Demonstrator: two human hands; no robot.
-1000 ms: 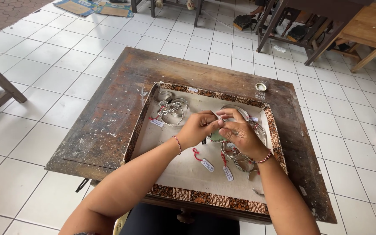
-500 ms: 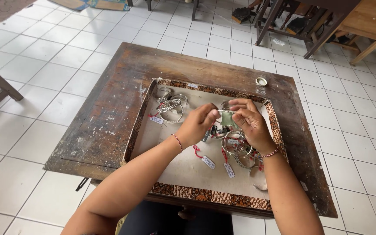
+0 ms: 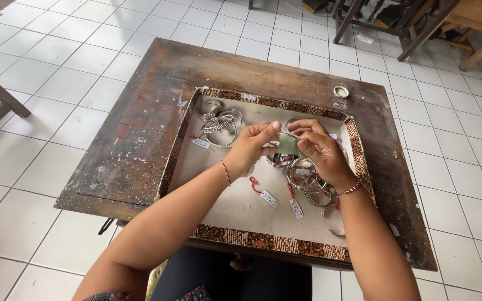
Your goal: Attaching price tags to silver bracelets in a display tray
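Note:
My left hand point(image 3: 250, 147) and my right hand point(image 3: 320, 152) meet over a shallow tray point(image 3: 263, 239) with a patterned brown border. Between their fingertips they pinch a small grey-green pad point(image 3: 288, 145) and a silver bangle point(image 3: 274, 160) that hangs just below it. Both hands hover above a heap of silver bangles point(image 3: 305, 179) with white tags on red strings. A second cluster of twisted silver bangles point(image 3: 218, 127) lies in the tray's far left corner, to the left of my left hand.
The tray rests on a worn dark wooden table point(image 3: 140, 145). A small round metal lid point(image 3: 341, 91) sits on the table beyond the tray. Loose white tags point(image 3: 269, 198) lie on the tray's cloth. White floor tiles surround the table, and wooden furniture legs point(image 3: 375, 22) stand at the far right.
Both hands have lifted the grey-green pad and the bangle a little higher off the tray's heap. The view has shifted, so the table sits lower in frame.

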